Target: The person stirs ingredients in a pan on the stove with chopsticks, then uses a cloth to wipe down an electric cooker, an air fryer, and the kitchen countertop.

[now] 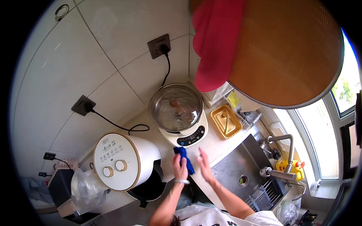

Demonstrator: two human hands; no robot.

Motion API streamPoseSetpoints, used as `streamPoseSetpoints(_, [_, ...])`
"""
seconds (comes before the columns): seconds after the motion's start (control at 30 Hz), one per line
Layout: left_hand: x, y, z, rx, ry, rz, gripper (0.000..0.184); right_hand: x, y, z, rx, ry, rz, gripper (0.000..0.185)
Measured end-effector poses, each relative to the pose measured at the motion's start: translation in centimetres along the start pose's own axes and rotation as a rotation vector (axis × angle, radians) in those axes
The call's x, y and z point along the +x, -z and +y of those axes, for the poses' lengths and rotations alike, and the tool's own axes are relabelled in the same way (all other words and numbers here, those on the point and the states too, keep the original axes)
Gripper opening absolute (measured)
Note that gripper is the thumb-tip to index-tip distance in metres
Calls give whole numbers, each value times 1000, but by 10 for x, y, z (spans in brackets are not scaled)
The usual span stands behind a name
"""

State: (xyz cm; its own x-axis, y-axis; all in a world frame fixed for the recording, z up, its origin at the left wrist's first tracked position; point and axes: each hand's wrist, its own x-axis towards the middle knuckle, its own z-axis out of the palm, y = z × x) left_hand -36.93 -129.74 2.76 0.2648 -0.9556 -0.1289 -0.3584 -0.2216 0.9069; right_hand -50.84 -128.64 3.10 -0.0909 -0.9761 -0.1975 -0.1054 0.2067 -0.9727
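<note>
In the lower centre of the frame, the left hand [180,168] grips a crumpled blue cloth [185,160]; the right hand [204,166], open with fingers extended, is just beside it. Above, a round, transparent-topped pot [166,113] sits on a cream base [170,137] with a glossy black panel [191,136]. At lower left, a white, gold-rimmed cylindrical appliance [113,150] bears print too small to read
</note>
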Motion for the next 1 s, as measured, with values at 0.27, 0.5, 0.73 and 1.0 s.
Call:
streamPoseSetpoints(0.27, [3, -8, 32, -66, 50, -67, 38, -12, -25, -25, 172, 64, 177, 35])
streamPoseSetpoints(0.5, [57, -17, -35, 96, 58, 194, 60, 5, -35, -17, -316, 163, 155, 34])
streamPoseSetpoints(0.73, [72, -12, -21, -213, 274, -256, 65, 21, 44, 49, -801, 530, 115, 50])
streamPoseSetpoints(1.0, [25, -5, -7, -7, 166, -344, 75, -9, 213, 92, -682, -111, 820, 30])
